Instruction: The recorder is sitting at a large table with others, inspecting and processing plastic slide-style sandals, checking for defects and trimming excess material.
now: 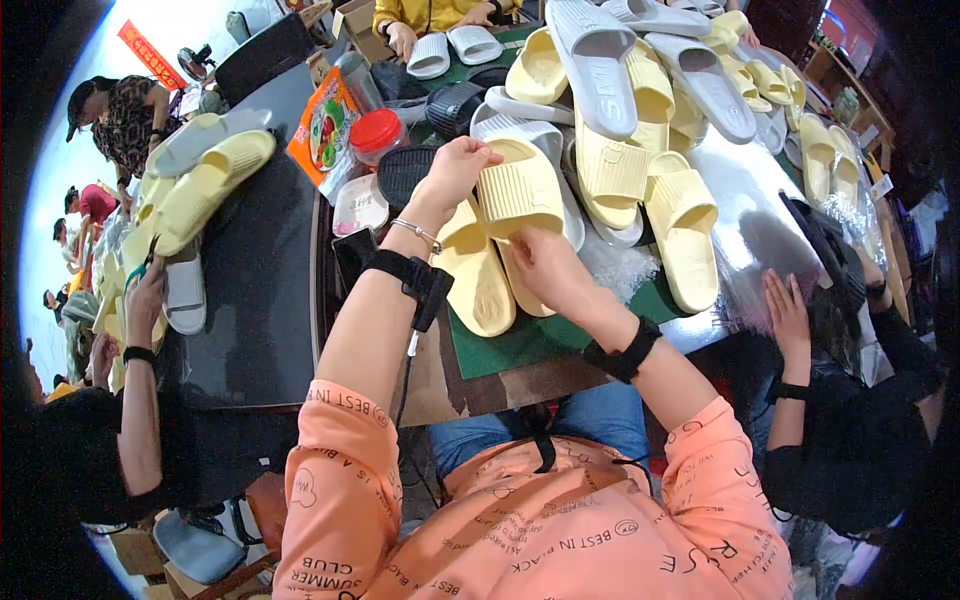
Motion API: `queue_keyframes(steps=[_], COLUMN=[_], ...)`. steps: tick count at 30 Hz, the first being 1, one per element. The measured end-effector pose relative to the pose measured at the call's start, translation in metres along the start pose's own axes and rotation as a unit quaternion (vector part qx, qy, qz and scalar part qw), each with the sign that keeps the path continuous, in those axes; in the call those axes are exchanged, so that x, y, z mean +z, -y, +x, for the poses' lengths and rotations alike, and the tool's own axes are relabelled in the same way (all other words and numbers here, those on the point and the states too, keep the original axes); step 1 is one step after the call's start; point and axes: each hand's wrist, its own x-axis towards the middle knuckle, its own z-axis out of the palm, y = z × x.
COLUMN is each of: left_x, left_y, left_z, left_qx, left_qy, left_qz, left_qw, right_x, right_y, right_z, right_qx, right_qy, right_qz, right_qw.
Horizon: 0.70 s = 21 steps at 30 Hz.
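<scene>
Yellow slipper [520,198] is between both hands, over the green mat [482,356]; the left hand [458,172] pinches its edge, the right hand [550,268] curls at its strap, grip unclear. A weak pinch could drop it onto the neighbouring slide [477,290].

Dark lettering covers the orange shirt [560,540] below the right hand [548,268], large letters mark a grey slipper [595,70] beyond it, and characters line a red banner [152,55] far left of the left hand [458,172].
</scene>
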Motion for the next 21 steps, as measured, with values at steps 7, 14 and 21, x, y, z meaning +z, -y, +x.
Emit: queue_keyframes(steps=[7, 14, 21], left_x=[0.004, 0.009, -0.009], left_y=[-0.001, 0.010, 0.019], left_z=[0.001, 0.004, -0.023], left_qx=[-0.038, -0.003, 0.077], left_qy=[0.042, 0.048, -0.086], left_qz=[-0.025, -0.104, -0.261], left_qw=[0.998, 0.993, 0.958], right_x=[0.022, 0.022, -0.029], right_y=[-0.023, -0.021, 0.046], right_z=[0.020, 0.027, 0.047], right_qx=[-0.180, -0.194, -0.213], right_qy=[-0.149, -0.131, -0.258], right_qz=[-0.133, -0.149, -0.023], right_qw=[0.963, 0.961, 0.942])
